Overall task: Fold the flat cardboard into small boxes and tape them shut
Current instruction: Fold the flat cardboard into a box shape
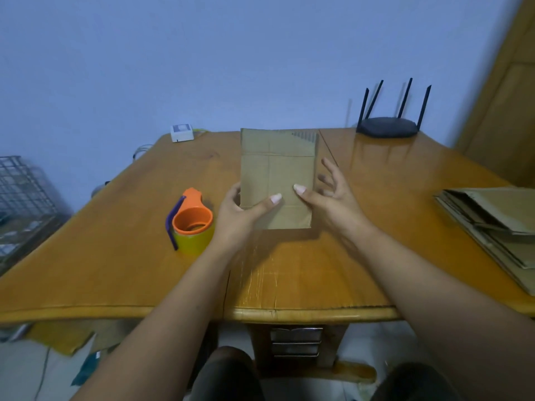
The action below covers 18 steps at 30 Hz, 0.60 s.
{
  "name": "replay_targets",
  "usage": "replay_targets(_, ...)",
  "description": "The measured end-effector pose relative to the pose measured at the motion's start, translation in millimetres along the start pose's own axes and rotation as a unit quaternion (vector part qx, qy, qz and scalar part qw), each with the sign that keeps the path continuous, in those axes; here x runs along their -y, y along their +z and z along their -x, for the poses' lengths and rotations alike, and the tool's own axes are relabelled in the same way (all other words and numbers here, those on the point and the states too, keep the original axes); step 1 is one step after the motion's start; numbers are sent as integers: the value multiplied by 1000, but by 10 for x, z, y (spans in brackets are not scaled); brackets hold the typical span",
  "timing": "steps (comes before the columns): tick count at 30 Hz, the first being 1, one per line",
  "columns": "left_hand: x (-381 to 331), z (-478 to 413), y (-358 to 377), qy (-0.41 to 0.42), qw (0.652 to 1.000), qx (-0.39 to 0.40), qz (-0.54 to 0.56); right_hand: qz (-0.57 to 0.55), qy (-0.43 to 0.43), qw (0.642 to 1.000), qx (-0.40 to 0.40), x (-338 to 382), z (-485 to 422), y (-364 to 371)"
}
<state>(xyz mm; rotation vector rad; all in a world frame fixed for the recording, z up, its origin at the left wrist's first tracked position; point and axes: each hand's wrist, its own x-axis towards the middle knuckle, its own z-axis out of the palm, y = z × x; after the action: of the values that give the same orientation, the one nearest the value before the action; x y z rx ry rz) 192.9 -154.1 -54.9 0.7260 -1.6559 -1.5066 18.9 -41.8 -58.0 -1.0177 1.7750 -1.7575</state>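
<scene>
Fingers (pixel 235 192) of my left hand (pixel 234 218) pinched the flat cardboard (pixel 278 166) at its lower-left edge | right hand (pixel 330 198) spread, thumb pressing it | centre frame, over desk (pixel 115 241) | seemed light, stiff; edges best hold

Nothing legible anywhere. The flat cardboard (pixel 278 169) bears only a dark striped print at its far right corner, no letters, and the label on the small white box (pixel 181 132) is too blurred to read.
</scene>
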Motion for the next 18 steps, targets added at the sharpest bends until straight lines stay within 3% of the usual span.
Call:
replay_targets(6, 52, 109, 24, 1, 999, 46, 20, -76, 27, 995, 53, -60, 29, 11)
replay_targets(18, -6, 77, -51, 7, 999, 44, 14, -130, 17, 988, 76, 19, 68, -24)
